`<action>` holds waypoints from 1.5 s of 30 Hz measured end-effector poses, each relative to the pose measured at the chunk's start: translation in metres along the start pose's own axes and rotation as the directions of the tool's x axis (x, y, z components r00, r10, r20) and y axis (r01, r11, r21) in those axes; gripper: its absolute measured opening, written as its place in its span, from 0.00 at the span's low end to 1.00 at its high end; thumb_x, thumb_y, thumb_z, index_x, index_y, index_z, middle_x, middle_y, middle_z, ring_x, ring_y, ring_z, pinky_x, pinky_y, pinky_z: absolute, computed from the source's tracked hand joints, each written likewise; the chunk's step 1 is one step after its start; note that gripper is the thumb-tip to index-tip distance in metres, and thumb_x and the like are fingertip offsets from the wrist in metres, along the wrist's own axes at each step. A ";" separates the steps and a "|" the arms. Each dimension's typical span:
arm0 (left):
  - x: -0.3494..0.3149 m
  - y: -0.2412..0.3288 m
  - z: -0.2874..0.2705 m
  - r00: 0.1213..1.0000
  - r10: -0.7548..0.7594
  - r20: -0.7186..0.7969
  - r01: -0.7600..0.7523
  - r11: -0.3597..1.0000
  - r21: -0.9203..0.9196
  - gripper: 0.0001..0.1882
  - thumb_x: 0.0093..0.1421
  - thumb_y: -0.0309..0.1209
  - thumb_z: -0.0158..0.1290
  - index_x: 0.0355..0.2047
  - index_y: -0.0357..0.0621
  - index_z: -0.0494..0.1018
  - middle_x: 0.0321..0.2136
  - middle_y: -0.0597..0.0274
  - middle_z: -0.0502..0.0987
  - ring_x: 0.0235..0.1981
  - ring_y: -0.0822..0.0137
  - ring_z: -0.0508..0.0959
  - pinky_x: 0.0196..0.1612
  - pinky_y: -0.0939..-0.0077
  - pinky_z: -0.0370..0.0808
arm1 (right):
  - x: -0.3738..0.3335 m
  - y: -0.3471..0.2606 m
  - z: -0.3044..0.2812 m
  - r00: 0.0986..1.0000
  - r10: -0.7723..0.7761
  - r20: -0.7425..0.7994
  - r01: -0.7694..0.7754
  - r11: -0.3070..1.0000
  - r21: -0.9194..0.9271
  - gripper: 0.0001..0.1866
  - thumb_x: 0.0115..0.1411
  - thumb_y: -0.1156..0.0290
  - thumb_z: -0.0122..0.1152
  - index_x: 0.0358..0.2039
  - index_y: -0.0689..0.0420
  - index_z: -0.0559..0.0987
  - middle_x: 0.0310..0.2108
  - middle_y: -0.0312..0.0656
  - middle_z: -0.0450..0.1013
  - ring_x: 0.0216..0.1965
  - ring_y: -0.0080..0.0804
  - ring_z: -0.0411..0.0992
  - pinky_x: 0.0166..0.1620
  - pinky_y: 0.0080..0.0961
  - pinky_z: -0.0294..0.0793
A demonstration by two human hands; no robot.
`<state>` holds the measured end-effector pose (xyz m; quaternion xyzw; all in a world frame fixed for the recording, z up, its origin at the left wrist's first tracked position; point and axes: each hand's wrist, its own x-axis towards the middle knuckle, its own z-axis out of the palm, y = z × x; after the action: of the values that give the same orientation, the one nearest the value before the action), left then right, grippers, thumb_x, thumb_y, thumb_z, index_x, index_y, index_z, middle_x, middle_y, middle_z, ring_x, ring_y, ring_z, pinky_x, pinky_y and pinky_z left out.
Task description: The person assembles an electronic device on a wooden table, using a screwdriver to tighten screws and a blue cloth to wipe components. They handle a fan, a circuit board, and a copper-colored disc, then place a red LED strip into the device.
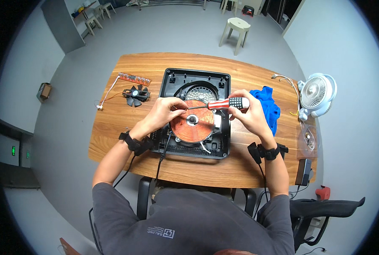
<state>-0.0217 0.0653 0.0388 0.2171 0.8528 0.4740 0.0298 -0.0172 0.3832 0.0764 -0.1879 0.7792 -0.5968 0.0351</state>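
A black plastic appliance housing (167,85) lies opened on the wooden table, with a round copper coil (193,132) inside it. My right hand (249,114) is closed round the red, white and black handle of a screwdriver (223,103). Its shaft runs left over the coil's upper part. At the shaft's tip my left hand (169,111) is closed, thumb and fingertips pinched together; anything between them is too small to make out. A white wire (205,148) sticks out below the coil.
Left of the housing lie a small black fan (137,96) and a circuit board strip (134,78) with wires. To the right are a blue cloth (266,106), a white desk fan (317,95), a clear tray (308,149) of small parts and a black box (303,171).
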 end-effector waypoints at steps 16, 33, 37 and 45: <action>0.004 -0.004 0.003 0.999 0.038 0.019 -0.038 0.999 0.004 0.10 0.60 0.22 0.63 0.41 0.34 0.82 0.36 0.57 0.86 0.36 0.72 0.85 0.40 0.77 0.84 | -0.001 0.007 -0.004 1.000 0.016 0.014 -0.017 0.999 0.048 0.17 0.59 0.69 0.70 0.46 0.62 0.77 0.34 0.39 0.79 0.34 0.21 0.79 0.37 0.19 0.81; 0.031 0.016 0.016 0.973 0.140 0.181 -0.163 0.980 0.115 0.31 0.59 0.29 0.65 0.61 0.38 0.68 0.56 0.49 0.74 0.50 0.59 0.80 0.53 0.67 0.80 | -0.004 -0.057 -0.035 0.999 -0.017 -0.044 0.009 0.983 -0.181 0.14 0.59 0.70 0.70 0.43 0.62 0.79 0.25 0.36 0.77 0.23 0.17 0.75 0.24 0.17 0.76; 0.036 0.011 0.027 0.958 0.190 0.216 -0.244 0.936 0.256 0.37 0.56 0.34 0.68 0.62 0.35 0.65 0.59 0.46 0.68 0.60 0.49 0.72 0.60 0.61 0.74 | -0.006 -0.056 -0.048 0.995 -0.054 -0.079 0.031 0.963 -0.268 0.14 0.58 0.70 0.70 0.42 0.62 0.78 0.24 0.35 0.76 0.22 0.16 0.74 0.24 0.17 0.75; 0.035 0.005 0.051 0.902 0.144 0.407 -0.355 0.785 0.507 0.45 0.58 0.53 0.63 0.68 0.43 0.61 0.65 0.43 0.62 0.68 0.46 0.62 0.70 0.47 0.57 | -0.008 -0.050 -0.049 0.990 -0.126 -0.066 0.087 0.901 -0.425 0.13 0.56 0.71 0.70 0.39 0.62 0.79 0.26 0.40 0.77 0.26 0.23 0.75 0.31 0.21 0.75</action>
<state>-0.0383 0.1223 0.0202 0.4086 0.8988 0.1510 0.0493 -0.0113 0.4202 0.1368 -0.2057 0.8788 -0.4240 -0.0750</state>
